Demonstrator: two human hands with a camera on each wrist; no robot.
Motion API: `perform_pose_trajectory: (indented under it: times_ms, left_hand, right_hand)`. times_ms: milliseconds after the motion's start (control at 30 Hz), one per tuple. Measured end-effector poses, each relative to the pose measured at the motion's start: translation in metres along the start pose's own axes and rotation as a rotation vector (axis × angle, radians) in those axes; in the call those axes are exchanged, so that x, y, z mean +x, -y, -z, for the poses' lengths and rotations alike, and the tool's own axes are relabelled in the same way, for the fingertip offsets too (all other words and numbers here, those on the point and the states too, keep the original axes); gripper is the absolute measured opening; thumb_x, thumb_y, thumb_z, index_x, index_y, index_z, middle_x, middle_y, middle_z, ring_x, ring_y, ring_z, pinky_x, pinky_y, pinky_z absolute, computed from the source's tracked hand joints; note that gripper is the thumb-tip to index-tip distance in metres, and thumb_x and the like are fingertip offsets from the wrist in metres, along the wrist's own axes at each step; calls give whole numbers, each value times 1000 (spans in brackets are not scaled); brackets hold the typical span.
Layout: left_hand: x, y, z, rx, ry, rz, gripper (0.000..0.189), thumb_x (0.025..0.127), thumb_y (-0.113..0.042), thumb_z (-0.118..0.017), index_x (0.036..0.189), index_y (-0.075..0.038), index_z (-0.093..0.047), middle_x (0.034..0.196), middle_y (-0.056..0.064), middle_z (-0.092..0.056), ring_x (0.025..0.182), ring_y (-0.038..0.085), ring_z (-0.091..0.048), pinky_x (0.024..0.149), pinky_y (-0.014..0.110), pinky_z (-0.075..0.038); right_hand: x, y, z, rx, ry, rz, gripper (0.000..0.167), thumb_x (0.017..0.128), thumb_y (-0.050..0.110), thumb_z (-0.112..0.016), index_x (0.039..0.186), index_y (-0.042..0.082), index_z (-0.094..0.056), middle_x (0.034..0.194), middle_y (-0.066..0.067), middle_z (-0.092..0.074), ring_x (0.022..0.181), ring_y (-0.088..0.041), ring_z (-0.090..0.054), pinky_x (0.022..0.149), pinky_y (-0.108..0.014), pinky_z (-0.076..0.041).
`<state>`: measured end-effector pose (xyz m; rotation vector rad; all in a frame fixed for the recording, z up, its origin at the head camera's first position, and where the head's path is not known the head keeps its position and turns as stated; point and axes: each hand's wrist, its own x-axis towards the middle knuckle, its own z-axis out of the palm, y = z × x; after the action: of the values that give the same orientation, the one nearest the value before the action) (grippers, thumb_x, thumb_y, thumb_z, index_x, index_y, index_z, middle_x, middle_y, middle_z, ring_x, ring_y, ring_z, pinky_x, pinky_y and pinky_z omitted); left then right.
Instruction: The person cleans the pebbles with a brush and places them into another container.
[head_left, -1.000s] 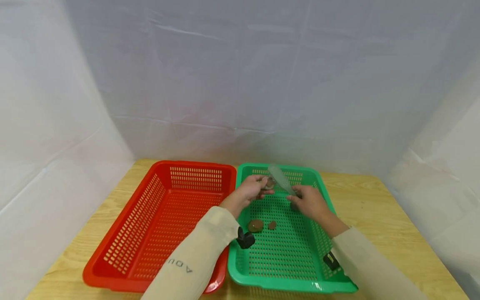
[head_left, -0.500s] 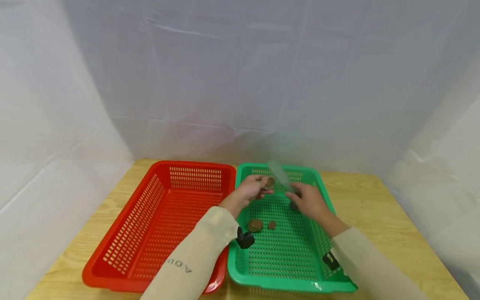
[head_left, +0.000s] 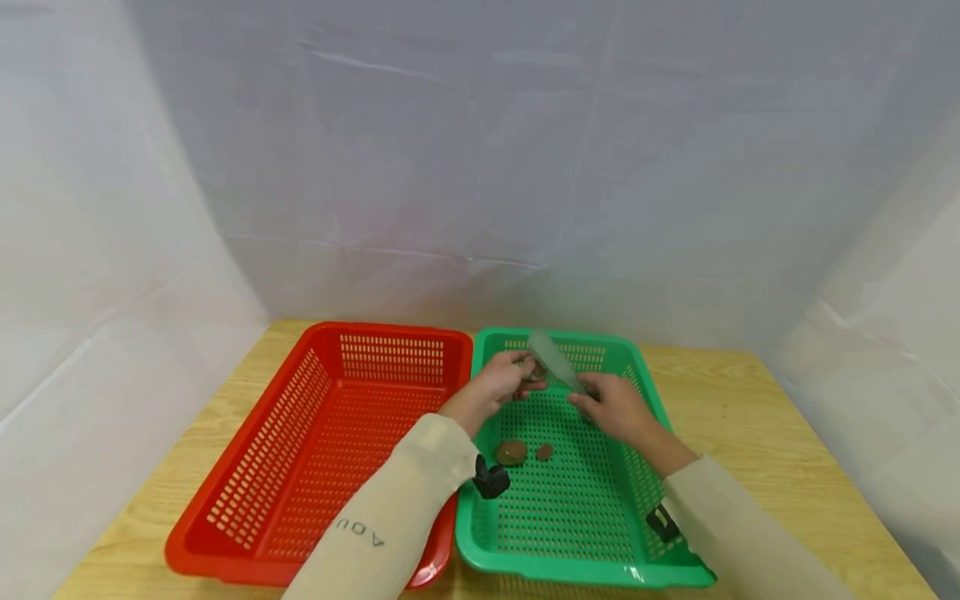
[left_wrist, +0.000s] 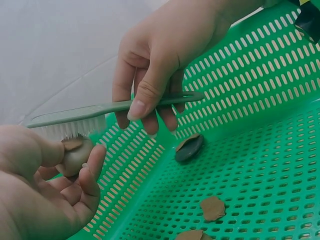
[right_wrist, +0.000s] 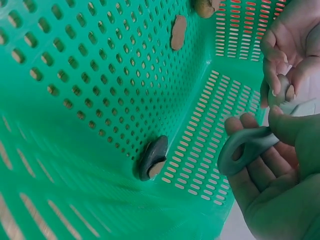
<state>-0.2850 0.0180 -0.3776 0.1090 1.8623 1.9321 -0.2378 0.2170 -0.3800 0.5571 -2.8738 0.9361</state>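
My left hand [head_left: 501, 381] pinches a pale rounded stone [left_wrist: 76, 157] with a brown patch on top, above the far end of the green basket. Held by its handle in my right hand [head_left: 617, 406] is a grey-green brush [left_wrist: 75, 114]. In the left wrist view its white bristles touch the stone's brown patch. Below, in the basket, lie a dark stone [right_wrist: 154, 157] with a brown patch, a flat brown piece [left_wrist: 213, 208] and a larger brown-patched stone [head_left: 512, 452]. The right hand hides the dark stone in the head view.
The green perforated basket [head_left: 585, 569] stands on a wooden table [head_left: 738, 417]. Against its left side is a red perforated basket [head_left: 225, 467]. Pale sheeting [head_left: 480, 167] hangs behind and at both sides.
The brush has shifted back and forth slightly, its head now a little lower and further left over the stone. My right hand has moved slightly left; the left hand has barely moved.
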Motion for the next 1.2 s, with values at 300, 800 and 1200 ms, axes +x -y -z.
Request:
perform_pose_trajectory:
  times_ms: [300, 800, 1200]
  left_hand:
    - [-1, -2, -1, 28, 2, 1, 44, 106, -17, -42, 147, -2, -39, 128, 19, -61, 101, 21, -68, 57, 16, -46]
    - [-1, -1, 0, 27, -13, 10, 43, 105, -19, -44, 145, -4, -44, 123, 20, -64, 86, 13, -70, 56, 16, -46]
    - [0, -2, -1, 7, -4, 17, 42, 105, -19, -44, 143, -3, -45, 120, 18, -66, 84, 11, -69, 54, 16, -45]
  right_hand:
    - [0, -1, 2, -26, -33, -32, 18, 95, 12, -63, 107, 0, -68, 70, -5, -66, 56, -11, -54, 52, -28, -44]
    - [1, -1, 4, -96, -108, -120, 12, 94, 12, -64, 90, 2, -66, 64, -2, -59, 52, -12, -48, 48, -28, -39]
    - [2, -1, 1, -53, -104, -32, 38, 97, 15, -61, 128, -6, -58, 101, -18, -71, 79, -21, -66, 68, -39, -53]
